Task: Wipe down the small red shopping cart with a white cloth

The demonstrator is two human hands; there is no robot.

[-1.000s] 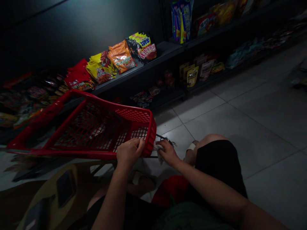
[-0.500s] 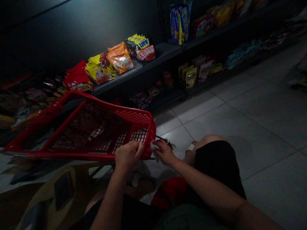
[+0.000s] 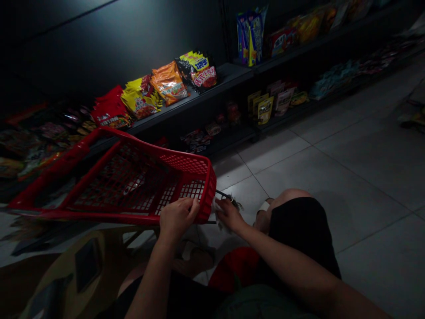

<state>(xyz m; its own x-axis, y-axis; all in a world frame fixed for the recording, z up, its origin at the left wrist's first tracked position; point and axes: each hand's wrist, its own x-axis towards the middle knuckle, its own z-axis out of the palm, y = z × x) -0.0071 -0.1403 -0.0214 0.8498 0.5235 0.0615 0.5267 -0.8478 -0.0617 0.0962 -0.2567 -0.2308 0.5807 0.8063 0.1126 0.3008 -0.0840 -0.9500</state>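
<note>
The left hand (image 3: pixel 178 217) is gripping the rim of the red plastic shopping basket (image 3: pixel 207 195) while the right hand (image 3: pixel 229 215) is pinching a white cloth (image 3: pixel 219 223); a slackening left grip risks dropping the basket.

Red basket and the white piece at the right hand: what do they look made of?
The red basket looks like moulded plastic, smooth and slightly glossy, with a regular grid of small holes in its walls. The white piece under the right hand looks soft and crumpled, perhaps tissue or cloth; it is too dim and hidden to tell.
</note>
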